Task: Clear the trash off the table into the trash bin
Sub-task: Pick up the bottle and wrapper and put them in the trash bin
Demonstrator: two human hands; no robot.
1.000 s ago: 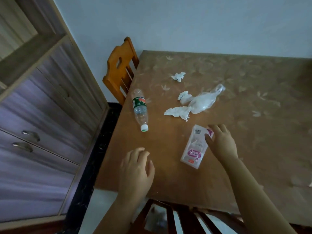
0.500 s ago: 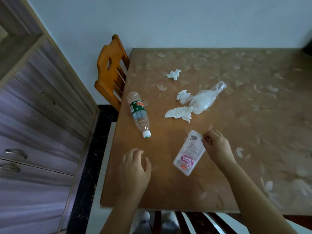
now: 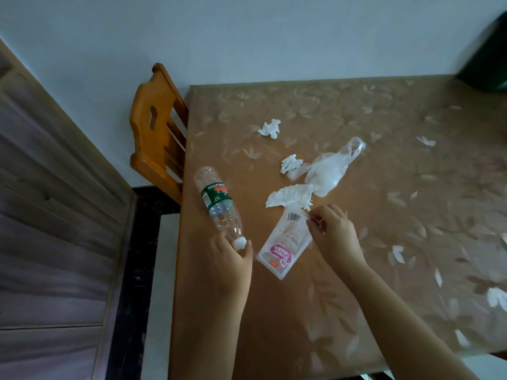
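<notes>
On the brown patterned table (image 3: 296, 319) lies a clear plastic bottle (image 3: 216, 204) with a green label and a white cap. My left hand (image 3: 233, 267) is at its cap end, with thumb and fingers closed around the neck. My right hand (image 3: 333, 234) pinches the top corner of a clear plastic package (image 3: 282, 248) with a pink label. Beyond it lie a flat tissue (image 3: 288, 197), a crumpled tissue (image 3: 290, 164), a clear plastic bag (image 3: 329, 170) and a small tissue ball (image 3: 270, 128). A dark green bin (image 3: 488, 50) shows at the far right corner.
A wooden chair (image 3: 156, 133) stands against the table's left edge by the wall. A wooden cabinet (image 3: 55, 215) fills the left side, with a narrow strip of floor (image 3: 162, 270) between it and the table.
My left hand moved forward and took the bottle's neck. My right hand shifted to the package's top corner and pinched it. The view swung right, and the dark green bin came into sight.
</notes>
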